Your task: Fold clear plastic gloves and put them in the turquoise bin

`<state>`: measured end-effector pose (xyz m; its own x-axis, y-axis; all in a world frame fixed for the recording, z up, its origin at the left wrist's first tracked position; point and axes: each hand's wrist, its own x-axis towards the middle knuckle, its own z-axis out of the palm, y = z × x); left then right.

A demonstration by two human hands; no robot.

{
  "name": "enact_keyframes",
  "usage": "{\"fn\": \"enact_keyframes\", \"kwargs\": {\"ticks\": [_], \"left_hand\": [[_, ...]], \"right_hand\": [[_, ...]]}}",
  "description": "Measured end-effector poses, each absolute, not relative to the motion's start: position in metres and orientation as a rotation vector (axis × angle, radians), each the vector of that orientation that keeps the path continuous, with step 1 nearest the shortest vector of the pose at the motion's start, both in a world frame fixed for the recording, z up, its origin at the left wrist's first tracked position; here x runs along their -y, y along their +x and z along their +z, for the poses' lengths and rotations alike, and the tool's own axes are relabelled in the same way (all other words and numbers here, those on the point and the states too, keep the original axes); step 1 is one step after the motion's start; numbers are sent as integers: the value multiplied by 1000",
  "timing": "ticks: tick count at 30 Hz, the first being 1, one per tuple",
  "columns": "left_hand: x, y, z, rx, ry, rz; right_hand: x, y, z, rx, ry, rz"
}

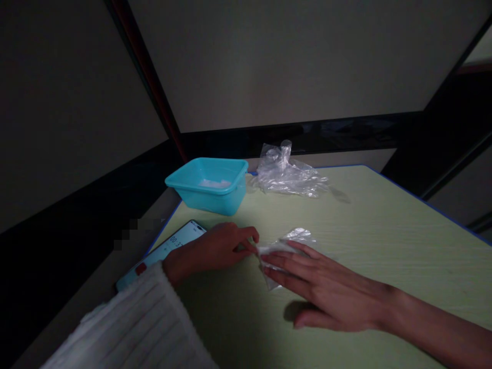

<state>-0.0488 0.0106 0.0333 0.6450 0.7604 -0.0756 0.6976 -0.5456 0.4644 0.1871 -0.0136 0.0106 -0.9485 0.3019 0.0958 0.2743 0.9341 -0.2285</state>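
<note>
A small clear plastic bag [302, 236] lies on the pale table, partly under my right hand [323, 287]. The right fingers are stretched out flat over it, with the thumb apart. My left hand [226, 246] is at the bag's left edge, its fingers bent and apart, one fingertip touching or very near that edge. Whether the left fingers pinch the plastic is hard to tell. Beyond the hands sits a turquoise basket [207, 197] with something whitish inside. A crumpled heap of clear plastic bags [288, 177] rests to the right of the basket.
A phone [165, 253] showing a timer lies at the table's left edge, partly under my left wrist. The pale table [403, 246] has a blue rim. Behind it stands a grey panel [288, 66] with a dark strip along its lower part.
</note>
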Motion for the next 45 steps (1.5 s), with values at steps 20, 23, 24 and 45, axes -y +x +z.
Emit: {"fn": "enact_keyframes", "kwargs": {"ticks": [20,23,24,45], "left_hand": [[-11,-49,32,-1167,2327,270],[-10,-49,33,-1188,2193,391],[-10,-49,33,-1190,2155,413],[-9,-47,26,-1248,2515,204]], "right_hand": [[14,189,11,2984,-566,668],[14,189,11,3009,-584,666],[14,189,11,3010,-585,665],[15,188,14,3033,-497,486]]}}
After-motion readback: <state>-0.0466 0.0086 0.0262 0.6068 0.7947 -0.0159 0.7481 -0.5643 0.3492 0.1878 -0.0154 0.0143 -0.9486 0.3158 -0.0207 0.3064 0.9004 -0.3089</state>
